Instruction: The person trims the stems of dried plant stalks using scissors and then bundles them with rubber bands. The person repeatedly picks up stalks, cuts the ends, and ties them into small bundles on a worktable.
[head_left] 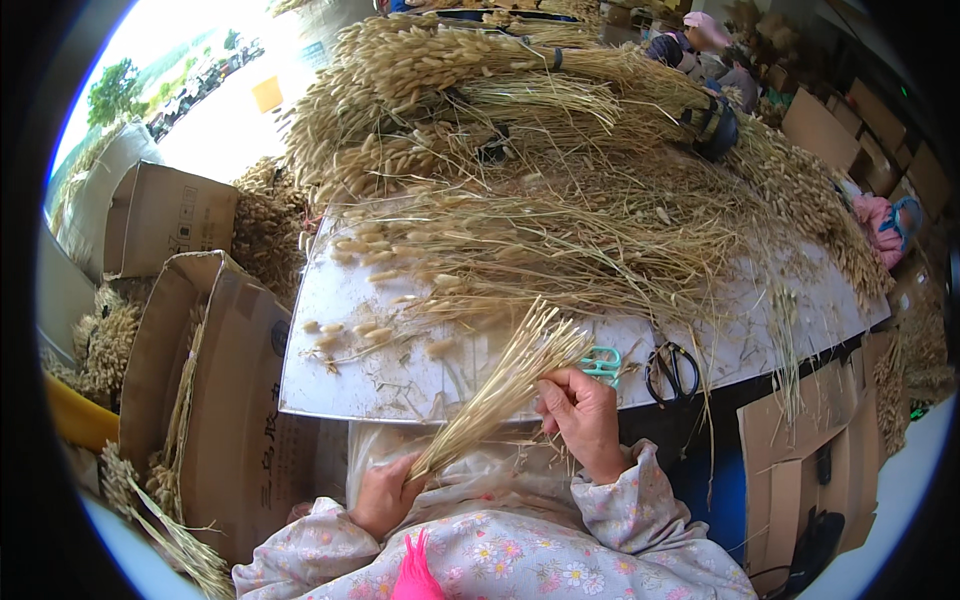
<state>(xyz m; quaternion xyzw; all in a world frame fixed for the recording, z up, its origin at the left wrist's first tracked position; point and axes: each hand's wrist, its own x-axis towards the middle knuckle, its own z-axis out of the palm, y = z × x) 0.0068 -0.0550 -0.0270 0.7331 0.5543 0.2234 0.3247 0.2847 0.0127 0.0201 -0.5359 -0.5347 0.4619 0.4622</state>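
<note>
A bundle of pale dried stalks (480,410) lies diagonally across the front of my body, cut-looking ends up to the right. My left hand (385,492) is wrapped round its lower end. My right hand (585,425) pinches stalks near the upper end, just below the white table's front edge (340,402). Behind my right fingers lie a teal plastic-handled tool (602,362), partly hidden, and black-handled scissors (671,371). Loose dried grass with fluffy heads (540,245) is spread over the table beyond.
Tied bundles (470,85) are piled at the back. Cardboard boxes stand left (235,400) and right (790,480), with more dried plants (105,335) beside them. A co-worker in pink (880,225) is at the far right; other people (690,55) are at the back.
</note>
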